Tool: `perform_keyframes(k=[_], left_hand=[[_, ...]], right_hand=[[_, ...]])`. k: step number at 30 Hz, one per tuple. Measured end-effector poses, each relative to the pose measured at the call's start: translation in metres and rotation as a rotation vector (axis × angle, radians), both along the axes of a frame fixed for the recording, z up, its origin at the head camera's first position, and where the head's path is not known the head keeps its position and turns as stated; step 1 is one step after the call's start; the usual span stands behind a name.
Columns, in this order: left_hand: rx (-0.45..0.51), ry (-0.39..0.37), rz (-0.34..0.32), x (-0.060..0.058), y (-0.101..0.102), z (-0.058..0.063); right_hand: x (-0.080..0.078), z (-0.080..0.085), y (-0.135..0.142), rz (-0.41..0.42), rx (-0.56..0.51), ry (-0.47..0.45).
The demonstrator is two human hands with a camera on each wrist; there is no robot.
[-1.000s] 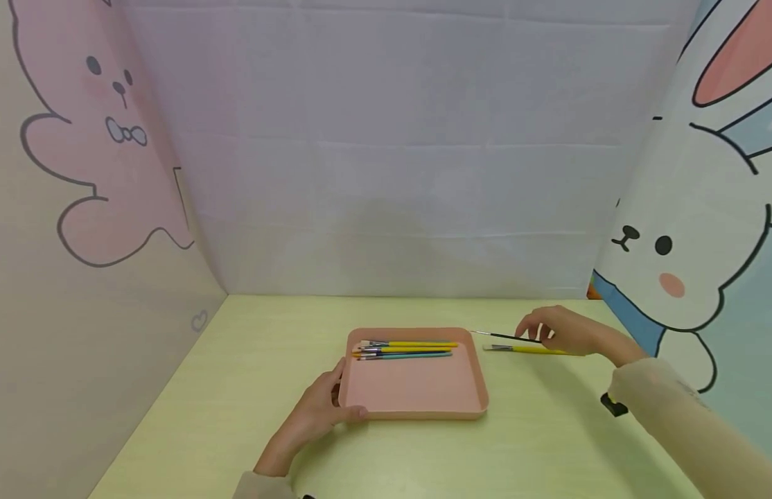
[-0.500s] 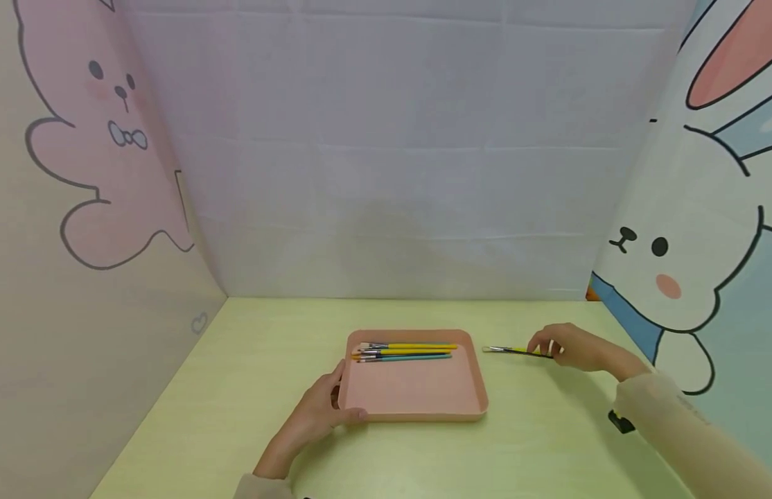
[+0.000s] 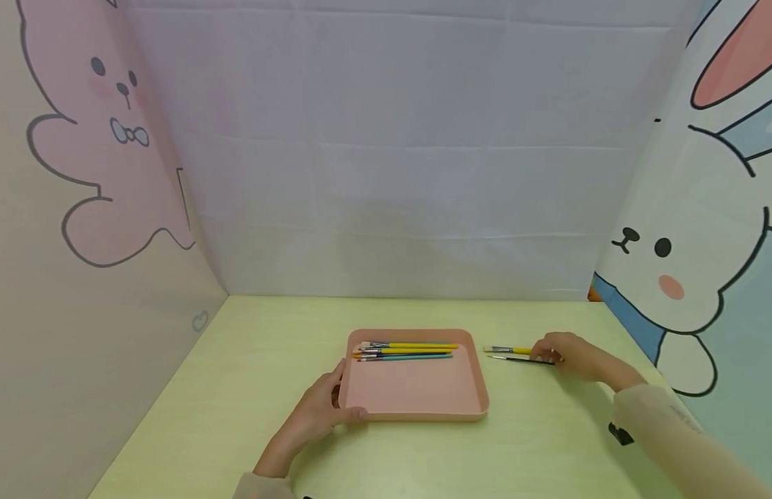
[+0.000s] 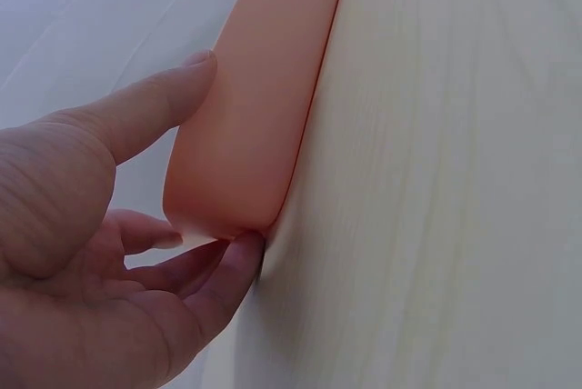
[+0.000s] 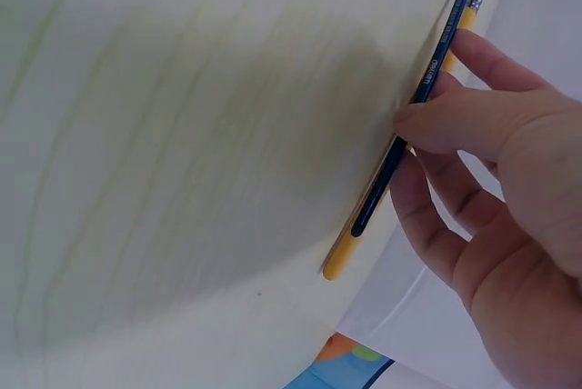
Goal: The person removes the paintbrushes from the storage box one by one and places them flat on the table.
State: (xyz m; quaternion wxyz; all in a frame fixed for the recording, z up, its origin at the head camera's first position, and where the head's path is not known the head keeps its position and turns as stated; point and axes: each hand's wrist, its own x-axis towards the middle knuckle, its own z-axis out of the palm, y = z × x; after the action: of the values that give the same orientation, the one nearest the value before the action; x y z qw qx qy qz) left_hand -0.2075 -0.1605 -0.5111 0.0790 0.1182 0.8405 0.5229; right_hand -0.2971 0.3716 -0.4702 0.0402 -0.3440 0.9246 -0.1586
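My left hand (image 3: 319, 403) holds the near left corner of a pink tray (image 3: 416, 389); in the left wrist view the thumb presses the tray's wall while the fingers curl at its corner. To the tray's right, my right hand (image 3: 572, 355) pinches a thin dark blue paintbrush (image 5: 391, 164) between thumb and fingers, its bristle end pointing left in the head view. Right alongside lies a yellow-handled paintbrush (image 5: 341, 255), just behind the dark one and partly covered by the hand. The dark brush is low, close over the table.
Several paintbrushes with yellow (image 3: 426, 345), dark and teal handles (image 3: 417, 357) lie side by side in the back half of the tray. The pale wooden table (image 3: 261, 360) is walled by a white cloth behind and cartoon-printed panels (image 3: 685, 242) at the sides.
My right hand has lowered the dark paintbrush and brought it nearer, from behind the yellow-handled one to in front of it. The left hand and tray have stayed put.
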Motion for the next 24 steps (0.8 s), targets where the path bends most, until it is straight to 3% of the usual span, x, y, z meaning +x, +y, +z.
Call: perform_keyframes(k=[10, 24], left_hand=[[0.0, 0.005, 0.002, 0.0, 0.0, 0.001], [-0.003, 0.004, 0.012, 0.0, -0.001, -0.001]], right_hand=[[0.001, -0.013, 0.003, 0.009, -0.02, 0.151], [0.001, -0.014, 0.004, -0.022, -0.008, 0.242]])
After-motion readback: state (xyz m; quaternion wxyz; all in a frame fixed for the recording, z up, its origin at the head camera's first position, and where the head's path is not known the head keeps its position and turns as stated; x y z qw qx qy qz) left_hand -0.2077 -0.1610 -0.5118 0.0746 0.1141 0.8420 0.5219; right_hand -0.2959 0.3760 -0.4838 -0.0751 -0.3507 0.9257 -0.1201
